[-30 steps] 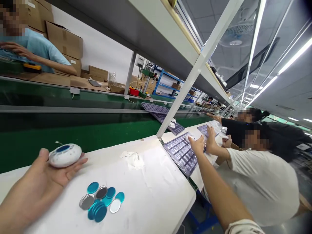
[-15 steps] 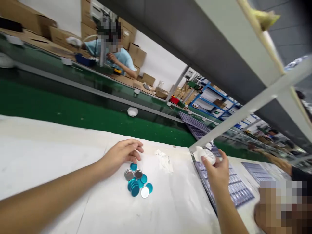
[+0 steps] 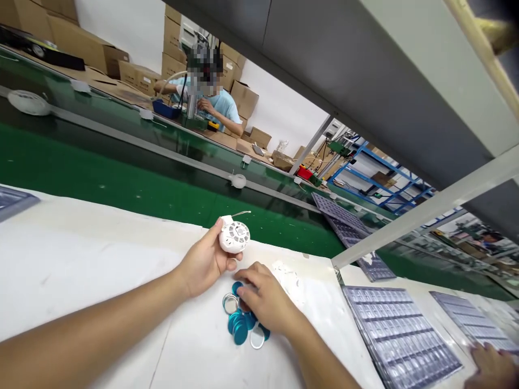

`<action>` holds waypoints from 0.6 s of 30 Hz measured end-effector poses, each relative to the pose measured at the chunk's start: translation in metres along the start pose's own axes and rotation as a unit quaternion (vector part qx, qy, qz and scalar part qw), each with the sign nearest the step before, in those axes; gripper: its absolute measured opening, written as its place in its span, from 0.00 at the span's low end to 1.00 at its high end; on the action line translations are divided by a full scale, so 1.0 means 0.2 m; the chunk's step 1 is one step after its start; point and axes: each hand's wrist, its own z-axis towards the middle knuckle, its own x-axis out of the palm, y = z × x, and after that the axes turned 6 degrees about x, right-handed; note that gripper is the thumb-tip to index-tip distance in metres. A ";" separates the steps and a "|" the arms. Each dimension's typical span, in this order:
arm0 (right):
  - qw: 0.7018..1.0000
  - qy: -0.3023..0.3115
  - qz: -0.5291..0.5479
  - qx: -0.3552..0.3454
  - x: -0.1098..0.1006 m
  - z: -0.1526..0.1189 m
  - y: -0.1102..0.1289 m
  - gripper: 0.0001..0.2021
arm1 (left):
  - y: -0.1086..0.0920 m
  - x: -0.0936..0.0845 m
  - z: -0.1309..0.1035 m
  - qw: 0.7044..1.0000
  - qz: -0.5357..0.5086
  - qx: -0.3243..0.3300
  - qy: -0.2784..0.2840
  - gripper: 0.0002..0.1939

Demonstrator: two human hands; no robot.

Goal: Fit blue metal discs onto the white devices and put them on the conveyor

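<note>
Left hand [image 3: 205, 259] came in from 8 o'clock, forearm low across the white table [image 3: 81, 259], thumb and fingers clamped round a small white round device [image 3: 234, 236] held face-up just above the table's far edge; perforated top showing, thin wire stub poking out toward 1 o'clock. Right hand [image 3: 263, 300] came in from 5 o'clock, palm down, fingers curled onto a pile of discs [image 3: 241, 327]; whether it had actually pinched one, couldn't tell, fingertips hid the contact. Discs were teal and silver, overlapping, lying just at 6 o'clock of the device and partly under the right hand. Hands nearly touching each other. Open table at 9 o'clock of the left forearm, lots of bare white surface. At 12 o'clock the table ended at a green conveyor belt [image 3: 121, 183], with another white device [image 3: 238, 180] sitting on its far rail. At 3 o'clock a slanted metal frame post [image 3: 425, 216] met the table edge, and past it dark compartmented trays [image 3: 401, 337] lay flat. Crumpled white film [image 3: 290, 275] lay on the table just at 2 o'clock of the right hand. Another person's hand [image 3: 492, 367] was at the far 4 o'clock corner on a tray. A further person in a light blue shirt [image 3: 221, 105] worked across the belt at 12 o'clock, cardboard boxes [image 3: 97, 54] behind.
</note>
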 end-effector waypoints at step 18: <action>0.956 -0.082 0.283 -0.013 -0.08 -0.12 0.04 0.05 | 0.10 -0.04 -0.02 0.980 0.182 0.040 0.066 0.14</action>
